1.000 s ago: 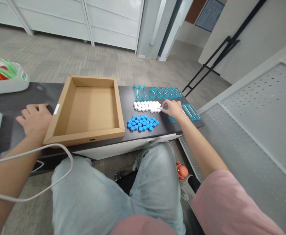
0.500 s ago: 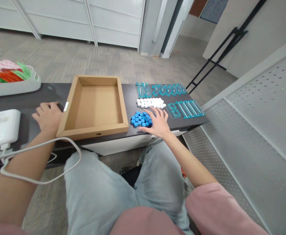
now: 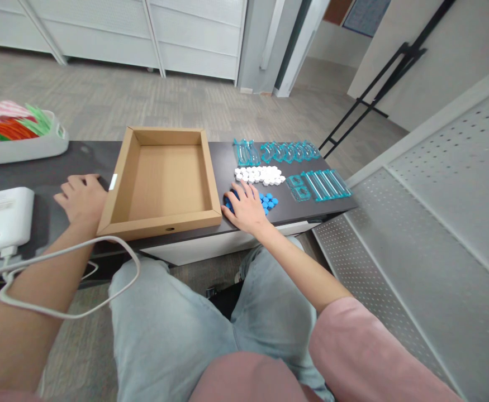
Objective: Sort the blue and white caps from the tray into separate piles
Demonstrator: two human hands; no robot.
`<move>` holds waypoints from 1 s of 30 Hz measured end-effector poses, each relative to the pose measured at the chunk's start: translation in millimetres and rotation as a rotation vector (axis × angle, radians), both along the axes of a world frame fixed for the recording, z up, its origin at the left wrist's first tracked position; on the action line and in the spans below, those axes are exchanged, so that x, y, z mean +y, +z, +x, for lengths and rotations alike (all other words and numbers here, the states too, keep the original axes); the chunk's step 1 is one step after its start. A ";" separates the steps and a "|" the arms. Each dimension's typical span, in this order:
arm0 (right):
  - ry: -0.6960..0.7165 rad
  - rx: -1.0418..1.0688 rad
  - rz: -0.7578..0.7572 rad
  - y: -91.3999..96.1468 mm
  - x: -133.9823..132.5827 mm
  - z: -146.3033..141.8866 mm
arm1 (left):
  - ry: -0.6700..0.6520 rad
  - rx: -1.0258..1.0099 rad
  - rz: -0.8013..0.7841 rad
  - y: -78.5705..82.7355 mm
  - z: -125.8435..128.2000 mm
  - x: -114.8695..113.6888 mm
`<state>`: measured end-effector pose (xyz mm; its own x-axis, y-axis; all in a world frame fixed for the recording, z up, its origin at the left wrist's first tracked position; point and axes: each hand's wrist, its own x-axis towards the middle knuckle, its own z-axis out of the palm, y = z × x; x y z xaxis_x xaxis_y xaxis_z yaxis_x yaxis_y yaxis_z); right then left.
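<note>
My right hand [image 3: 246,207] lies over the left part of a cluster of small blue hexagonal pieces [image 3: 268,201], fingers spread and bent down onto them. Some blue pieces show at its right side, a few past its fingertips, and the rest are hidden under the palm. Just beyond the fingertips is a group of small white pieces [image 3: 260,175]. My left hand [image 3: 82,198] rests on the dark table against the left wall of a shallow open cardboard box [image 3: 217,204], its fingers apart. No object shows in the box.
Clear teal-edged plastic parts [image 3: 328,185] lie in rows at the table's [image 3: 311,211] right end, with more [image 3: 288,151] behind. At left stand a white adapter [image 3: 5,218] with a looping cable [image 3: 122,240] and a white bin [image 3: 55,142] of colourful items.
My right hand has moved left across the blue pieces, from their right edge to their left part. Several pieces now lie farther right. My left hand has stayed in place.
</note>
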<state>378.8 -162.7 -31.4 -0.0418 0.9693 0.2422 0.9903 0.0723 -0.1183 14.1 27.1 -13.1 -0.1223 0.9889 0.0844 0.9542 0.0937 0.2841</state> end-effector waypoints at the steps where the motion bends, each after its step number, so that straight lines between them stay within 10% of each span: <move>1: -0.011 -0.004 -0.011 0.8 0.0 -0.6 | 0.002 -0.004 -0.002 0.8 0.2 -0.2; 30: -0.099 0.066 -0.023 9.1 -40.4 65.1 | 0.015 -0.002 -0.014 6.2 3.7 -1.7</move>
